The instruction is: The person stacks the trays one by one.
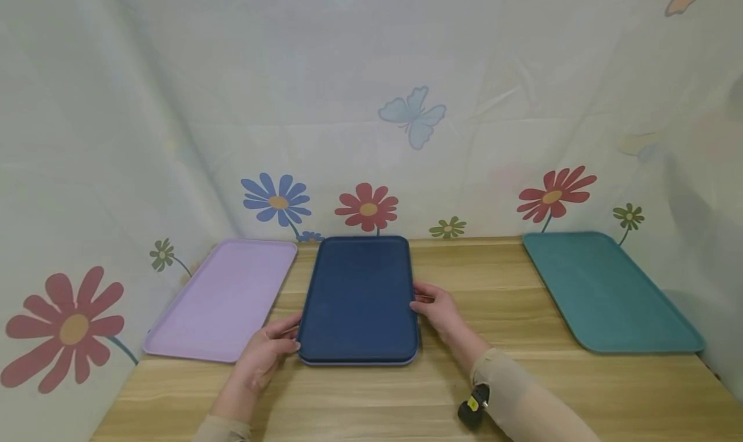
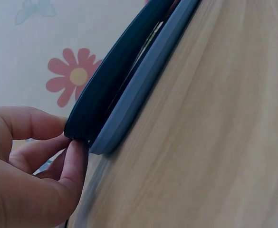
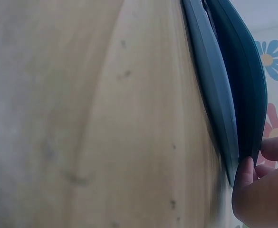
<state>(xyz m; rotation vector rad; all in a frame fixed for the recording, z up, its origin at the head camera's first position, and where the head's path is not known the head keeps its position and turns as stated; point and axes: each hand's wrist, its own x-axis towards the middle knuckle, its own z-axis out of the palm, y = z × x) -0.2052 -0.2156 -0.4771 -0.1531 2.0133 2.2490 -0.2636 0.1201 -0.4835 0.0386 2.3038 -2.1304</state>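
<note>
A dark blue rectangular tray (image 1: 356,300) lies in the middle of the table, its short side facing me. Beneath it sits a second, lighter tray (image 2: 134,97), of which little more than the rim shows. Both wrist views show a narrow gap between the two trays along part of their edges. My left hand (image 1: 261,358) pinches the blue tray's rim near its front left corner, thumb on top and fingers below. On the opposite side, my right hand (image 1: 439,311) pinches the right edge in the same manner. What lies inside the gap is mostly hidden.
A lilac tray (image 1: 232,300) lies on the left of the wooden table (image 1: 371,403), close to the left hand. Far to the right is a green tray (image 1: 609,290). Flower-printed white sheeting (image 1: 325,132) rises behind the table and along both sides.
</note>
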